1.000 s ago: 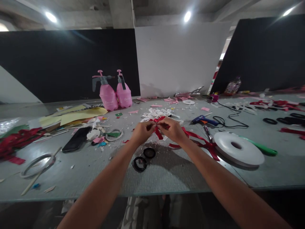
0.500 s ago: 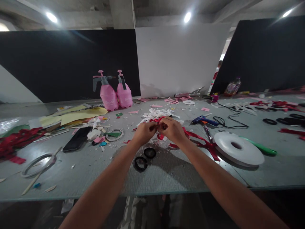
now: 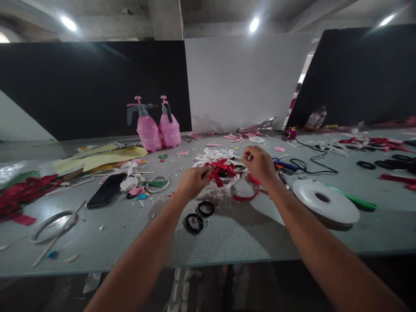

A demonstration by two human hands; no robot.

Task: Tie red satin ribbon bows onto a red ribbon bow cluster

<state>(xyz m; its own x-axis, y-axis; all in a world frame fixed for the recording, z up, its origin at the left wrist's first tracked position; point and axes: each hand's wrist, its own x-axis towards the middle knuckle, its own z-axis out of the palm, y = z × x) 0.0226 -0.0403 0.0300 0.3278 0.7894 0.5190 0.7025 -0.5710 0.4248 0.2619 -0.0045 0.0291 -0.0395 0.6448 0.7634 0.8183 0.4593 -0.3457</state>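
The red bow [image 3: 222,169] sat beyond two black rings [image 3: 195,231], pinched by the left hand [image 3: 194,181]. The right hand [image 3: 260,164], fingers curled, grip unclear, partly covered the blue glue gun [image 3: 286,165]; white scraps [image 3: 212,154] lay behind the bow's glossy, splayed loops.

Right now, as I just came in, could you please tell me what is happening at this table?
A person works with both bare hands at a littered table. The left hand pinches the left side of a red ribbon bow. The right hand is away from the bow, to its right, fingers curled; I cannot tell if it holds anything. Two black rings lie nearer the person, and a white spool lies to the right.
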